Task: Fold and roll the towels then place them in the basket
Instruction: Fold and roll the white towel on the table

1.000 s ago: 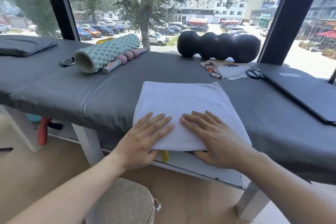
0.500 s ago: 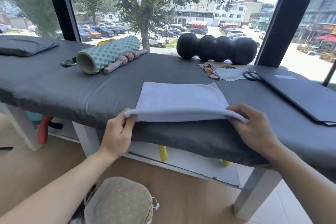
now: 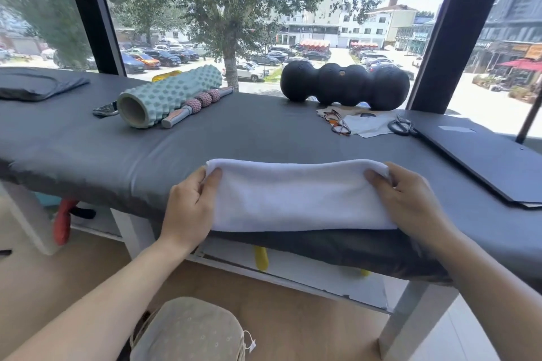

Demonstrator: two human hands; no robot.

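Note:
A white towel (image 3: pixel 296 196) lies folded into a long band near the front edge of the dark grey padded table (image 3: pixel 146 161). My left hand (image 3: pixel 190 208) grips the towel's left end, thumb on top at the far corner. My right hand (image 3: pixel 410 199) grips the right end the same way. The top layer is doubled over away from me, with the far edge slightly raised between my hands. A beige fabric basket (image 3: pixel 187 331) sits on the floor below me, at the bottom of the view.
At the back of the table lie a teal foam roller (image 3: pixel 167 97), a pink massage stick (image 3: pixel 196 105), a black peanut roller (image 3: pixel 346 85), glasses (image 3: pixel 337 123), scissors (image 3: pixel 400 126) and a dark flat board (image 3: pixel 492 164) at right. Window pillars stand behind.
My hands went from pressing flat on the towel to taking its near corners and carrying them away from me, folding the towel in half into a narrower band.

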